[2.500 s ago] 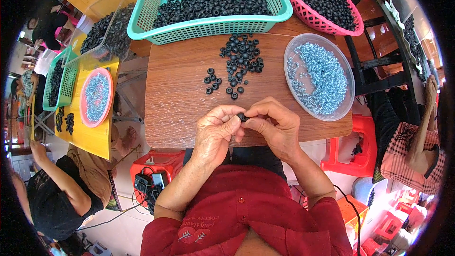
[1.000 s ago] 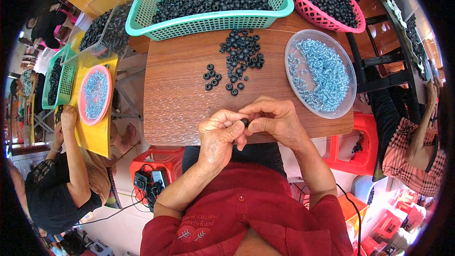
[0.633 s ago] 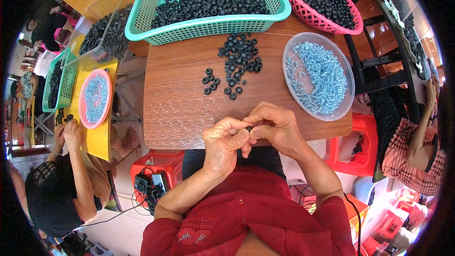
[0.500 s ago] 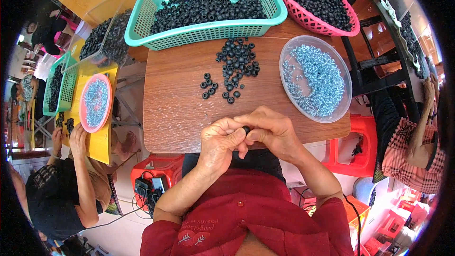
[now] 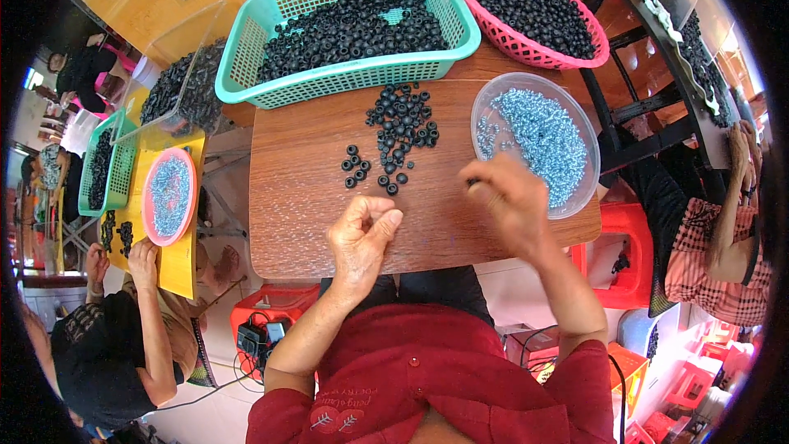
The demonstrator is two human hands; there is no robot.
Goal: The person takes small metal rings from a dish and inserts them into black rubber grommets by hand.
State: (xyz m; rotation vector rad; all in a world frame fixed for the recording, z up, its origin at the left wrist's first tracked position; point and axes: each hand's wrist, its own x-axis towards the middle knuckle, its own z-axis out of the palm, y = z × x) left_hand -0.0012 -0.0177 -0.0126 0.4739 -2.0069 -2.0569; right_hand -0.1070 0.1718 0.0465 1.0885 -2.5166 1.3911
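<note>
Two curled hands (image 5: pixel 362 242) (image 5: pixel 516 197) near round, holed, matte black beads (image 5: pixel 400 122)

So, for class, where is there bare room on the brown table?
Bare: the table left of the small bead cluster, and between left hand and right hand. Crowded: far side with green basket and pink basket, middle with bead pile, right with clear tub.
</note>
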